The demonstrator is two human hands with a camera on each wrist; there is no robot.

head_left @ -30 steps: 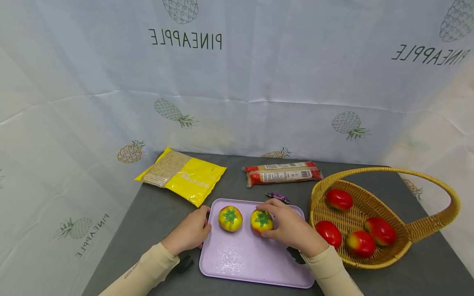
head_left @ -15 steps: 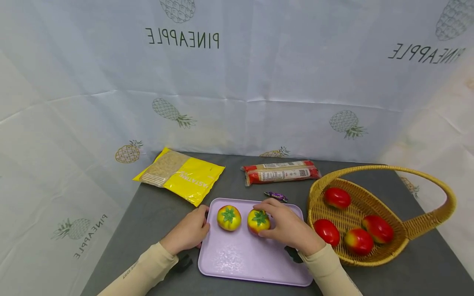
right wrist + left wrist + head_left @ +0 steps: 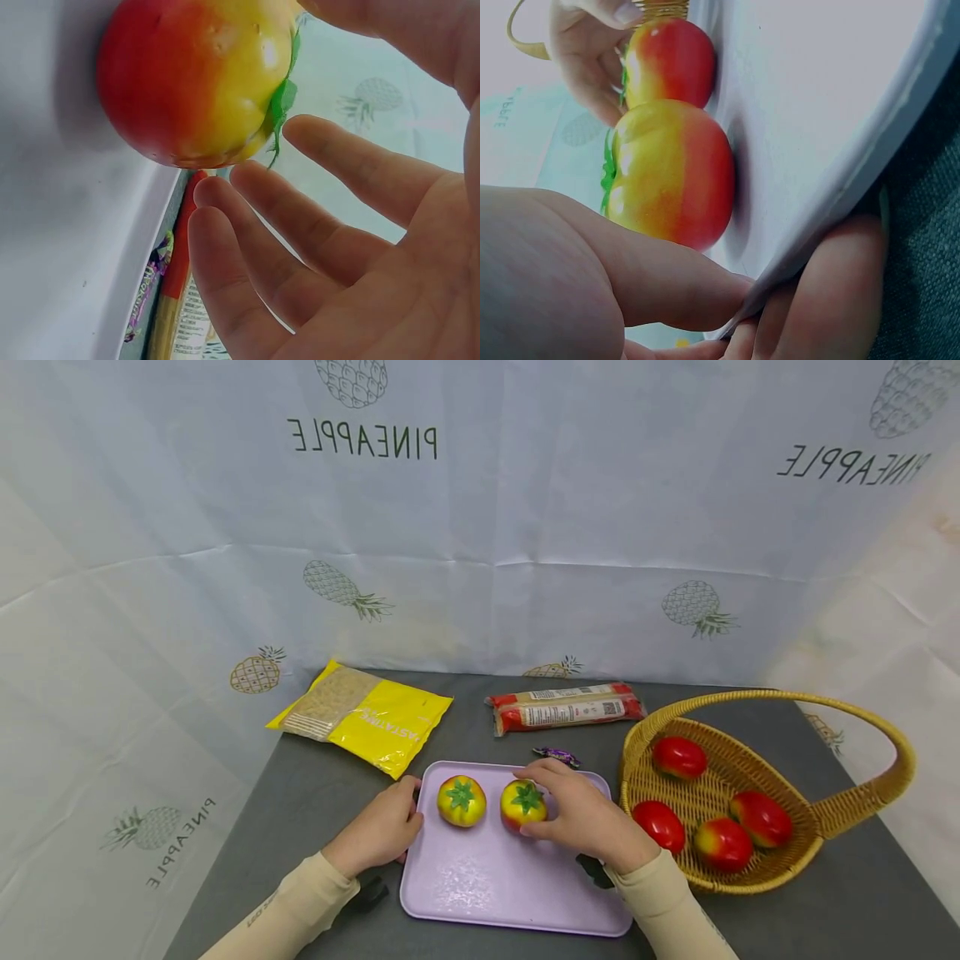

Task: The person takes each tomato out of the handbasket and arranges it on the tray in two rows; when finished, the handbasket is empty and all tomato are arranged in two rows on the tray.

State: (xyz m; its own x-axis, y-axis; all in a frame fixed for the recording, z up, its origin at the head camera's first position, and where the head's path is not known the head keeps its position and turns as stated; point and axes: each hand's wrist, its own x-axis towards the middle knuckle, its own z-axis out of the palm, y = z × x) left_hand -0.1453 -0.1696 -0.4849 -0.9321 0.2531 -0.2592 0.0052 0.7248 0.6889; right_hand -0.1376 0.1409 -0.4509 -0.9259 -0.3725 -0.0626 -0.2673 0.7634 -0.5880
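Pineapple-print curtain (image 3: 480, 510) behind and at both sides. Dark table (image 3: 311, 806), flat. Wicker basket (image 3: 720, 789) at right, just beside the tray, four red fruits (image 3: 678, 757) inside. Lilac tray (image 3: 517, 889) flat at near centre. Left hand (image 3: 382, 827) pinches its left rim, thumb above, fingers beneath. Right hand (image 3: 581, 814), the nearer, loosely spans the right tomato (image 3: 522, 806) from its right, fingers extended, not clenched; firm contact unclear. That tomato: tray's far half, cap up, roundish, no evident long axis. Left tomato (image 3: 462, 802) just beside, apart.

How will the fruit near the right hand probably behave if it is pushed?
The fruit may roll, since its sides look rounded. It could be slippery: its skin shines. The tray, with its raised rim, might stop it.
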